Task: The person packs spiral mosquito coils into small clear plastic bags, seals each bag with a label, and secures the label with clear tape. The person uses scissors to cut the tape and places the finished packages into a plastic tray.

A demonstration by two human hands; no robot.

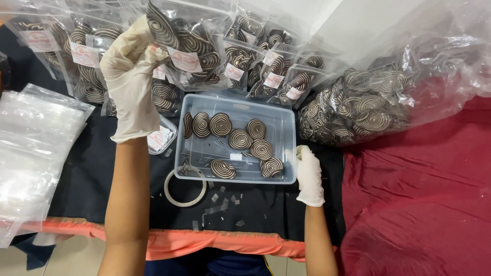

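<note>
left hand (131,76): fingers pinched on sealed cookie bag (186,48) | right hand (309,176): fingers curled on tray (286,120) corner

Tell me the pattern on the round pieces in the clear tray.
Round pieces: dark brown and cream spiral swirl, clearest in the head view.

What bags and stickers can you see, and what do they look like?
Held bag: clear pouch of swirl cookies, left hand lifts it, top centre.
Sticker: white oval, red print, on that bag.
Filled bags: clear, stickered, behind the tray.
Big bag: loose cookies, right.
Empty bags: clear stack, left.
</note>
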